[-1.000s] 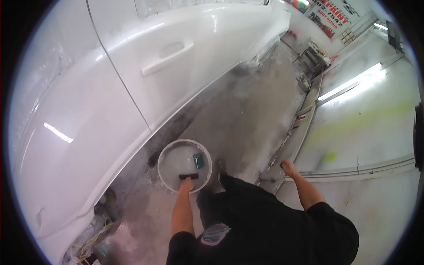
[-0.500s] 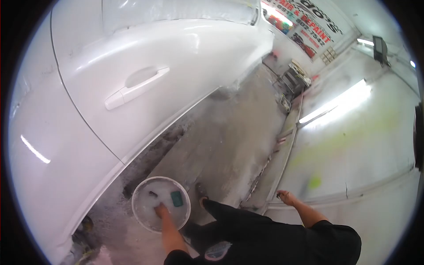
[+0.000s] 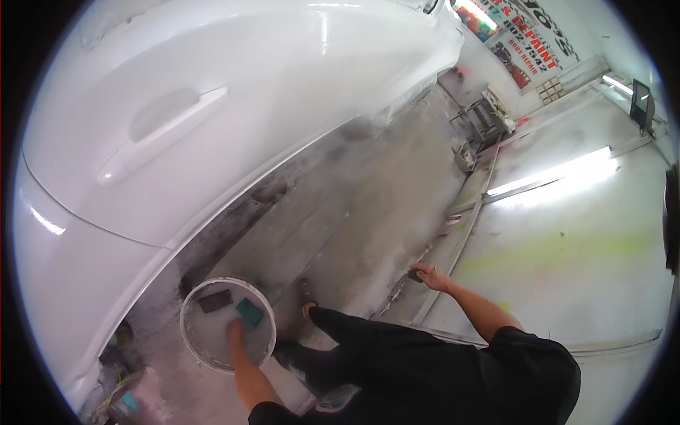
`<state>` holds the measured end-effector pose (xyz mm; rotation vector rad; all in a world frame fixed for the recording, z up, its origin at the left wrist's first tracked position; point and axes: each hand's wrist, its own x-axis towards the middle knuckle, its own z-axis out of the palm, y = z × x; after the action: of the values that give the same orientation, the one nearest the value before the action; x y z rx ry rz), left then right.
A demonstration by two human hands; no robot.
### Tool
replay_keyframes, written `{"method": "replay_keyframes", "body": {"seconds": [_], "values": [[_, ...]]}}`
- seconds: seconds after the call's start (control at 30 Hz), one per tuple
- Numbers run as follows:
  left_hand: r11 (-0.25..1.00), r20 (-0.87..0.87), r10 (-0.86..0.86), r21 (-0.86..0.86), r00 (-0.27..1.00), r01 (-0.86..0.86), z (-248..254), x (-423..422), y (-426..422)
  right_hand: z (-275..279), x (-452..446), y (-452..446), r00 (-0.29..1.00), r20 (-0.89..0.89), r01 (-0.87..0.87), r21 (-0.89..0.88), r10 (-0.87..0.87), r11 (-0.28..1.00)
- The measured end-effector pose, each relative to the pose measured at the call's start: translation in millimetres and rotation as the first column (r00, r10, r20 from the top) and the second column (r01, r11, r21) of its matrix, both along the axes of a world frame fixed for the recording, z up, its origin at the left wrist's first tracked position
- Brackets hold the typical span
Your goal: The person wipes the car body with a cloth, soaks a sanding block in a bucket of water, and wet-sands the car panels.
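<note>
Two blocks (image 3: pixel 249 312) in bucket (image 3: pixel 186 334) | left hand (image 3: pixel 236 330) inside | right hand (image 3: pixel 434 277): dark object (image 3: pixel 415 275)

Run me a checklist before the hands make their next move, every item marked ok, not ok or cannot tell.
1. Bucket upright on the floor: ok, its open top faces up.
2. Left hand inside the bucket's rim: ok.
3. Left hand's grip: cannot tell, its fingers are not clearly visible.
4. Green pad and dark pad both in the bucket: ok, near the left hand.
5. Right hand free: not ok, it holds a small dark object.
6. Both hands off the white car: ok, neither touches it.
</note>
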<state>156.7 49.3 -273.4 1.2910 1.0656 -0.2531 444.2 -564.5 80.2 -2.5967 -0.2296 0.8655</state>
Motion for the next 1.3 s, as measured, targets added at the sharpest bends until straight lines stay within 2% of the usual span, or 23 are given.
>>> {"method": "replay_keyframes", "body": {"seconds": [0.03,0.07,0.1,0.13,0.17,0.2,0.3,0.4,0.43,0.47,0.5,0.53,0.57,0.6,0.7,0.8,0.93,0.97,1.0,1.03,1.1,1.13,1.3], "values": [[0.882,0.089,-0.431,0.253,0.898,0.398,16,-7,6,-9,1,-3,1.000,0.015,-0.023,0.018,0.022,1.000],[0.394,-0.075,-0.794,0.692,0.603,0.605,30,-14,13,-20,1,-8,0.999,0.030,-0.046,0.036,0.045,0.998],[-0.016,-0.225,-0.865,0.905,0.449,0.424,43,-23,20,-27,1,-10,0.996,0.041,-0.076,0.052,0.074,0.996],[0.399,-0.081,-0.823,0.622,0.563,0.673,74,-12,9,-28,2,-10,0.997,0.038,-0.074,0.050,0.072,0.996],[0.918,0.031,-0.396,0.018,0.918,0.396,115,1,-3,-29,3,-9,0.997,0.023,-0.081,0.047,0.080,0.996],[0.979,-0.203,0.013,-0.197,0.979,-0.054,167,20,-16,-33,1,-2,0.997,0.013,-0.082,0.044,0.082,0.996],[0.873,-0.014,0.053,-0.484,0.998,-0.053,147,1,-2,-21,-2,22,0.998,-0.011,-0.066,0.083,0.067,0.994],[0.979,-0.245,-0.086,-0.201,0.966,0.037,104,-6,9,1,-11,41,0.998,-0.056,-0.021,0.044,0.023,0.999],[0.940,-0.271,-0.193,0.224,0.943,0.256,72,-16,5,5,-18,42,1.000,-0.017,-0.026,0.031,0.026,0.999],[0.742,-0.316,-0.413,0.427,0.854,0.516,48,-13,6,8,-26,44,0.999,0.024,-0.038,0.014,0.038,0.999],[0.423,-0.433,-0.527,0.613,0.731,0.667,23,-11,7,10,-34,43,0.997,0.059,-0.057,-0.009,0.058,0.998],[0.084,-0.566,-0.692,0.554,0.448,0.829,2,-11,12,18,-41,42,0.996,0.068,-0.050,-0.021,0.052,0.999],[-0.272,-0.648,-0.744,0.514,0.161,0.814,-18,-12,16,27,-51,41,0.996,0.069,-0.047,-0.031,0.049,0.998],[-0.316,-0.634,-0.769,0.483,0.078,0.817,-32,-12,17,32,-60,41,0.997,0.066,-0.045,-0.036,0.047,0.998],[-0.019,-0.533,-0.826,0.352,0.184,0.936,-64,4,12,30,-88,36,1.000,0.016,0.010,-0.097,-0.009,0.995],[0.101,-0.474,-0.839,0.348,0.268,0.932,-76,15,7,32,-112,40,0.998,-0.051,0.038,-0.161,-0.047,0.986],[0.178,-0.348,-0.844,0.534,0.407,0.827,-83,10,3,16,-132,24,0.994,-0.016,0.110,-0.103,-0.112,0.989],[0.344,-0.231,-0.791,0.599,0.567,0.723,-82,4,0,11,-131,18,0.994,0.001,0.111,-0.078,-0.111,0.991],[0.526,-0.254,-0.715,0.417,0.651,0.741,-36,11,-3,8,-133,14,0.994,0.003,0.107,-0.057,-0.107,0.993],[0.670,-0.443,-0.610,0.155,0.657,0.726,47,38,-3,17,-133,19,0.992,-0.018,0.127,-0.018,-0.128,0.992],[0.555,-0.385,-0.657,0.334,0.648,0.762,11,7,10,22,-128,24,0.989,-0.029,0.149,0.053,-0.148,0.987],[0.595,-0.409,-0.717,0.063,0.564,0.801,62,26,21,10,-125,25,0.988,-0.002,0.153,0.099,-0.153,0.983],[0.315,-0.413,-0.843,0.137,0.343,0.939,55,19,19,28,-113,66,0.997,0.069,0.039,0.011,-0.040,0.999]]}}
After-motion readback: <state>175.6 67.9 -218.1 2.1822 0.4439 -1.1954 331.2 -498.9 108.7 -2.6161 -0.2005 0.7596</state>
